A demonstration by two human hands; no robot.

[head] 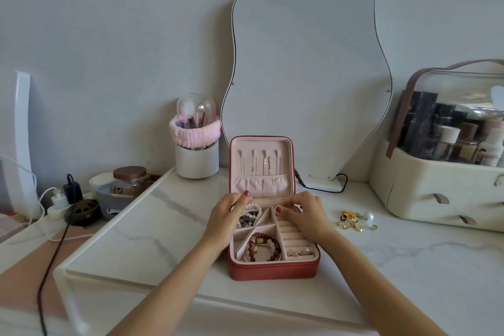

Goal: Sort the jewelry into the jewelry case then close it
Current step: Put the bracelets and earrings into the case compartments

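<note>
Red jewelry case [272, 270], pink-lined; white marble-veined table [152, 229]; gold earrings [351, 219].

both forearms reaching in from the near edge, bare, angled inward toward each other. left hand [227, 211] on the left, back of the hand up, fingers curled downward, thumb raised at the far side with a red-painted nail showing. right hand [302, 211] on the right, level with the left and just apart from it, knuckles up, fingers bent and bunched toward the left, thumb tucked low with a red nail visible. whether either hand pinches anything cannot be told; fingertips hidden under the knuckles. wrists nearly straight, in line with the forearms.
</note>
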